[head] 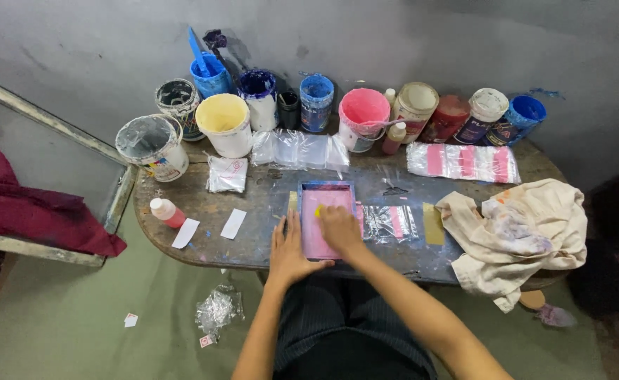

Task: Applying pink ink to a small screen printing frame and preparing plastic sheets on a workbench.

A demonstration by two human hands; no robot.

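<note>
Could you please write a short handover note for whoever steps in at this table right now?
Left hand: flat on the table beside the small pink-meshed rectangular printing frame, steadying its left edge; no grip on anything.
Right hand: on the frame's mesh, fingers pressing a small yellow piece.
Around it: clear plastic packets with pink stripes just right of the frame, more behind; stained cream cloth at the right; open paint tubs along the wall, pink one nearest the frame.
Done: frame lies flat.
Left: the pass over the mesh seems under way; what lies beneath is hidden.
</note>
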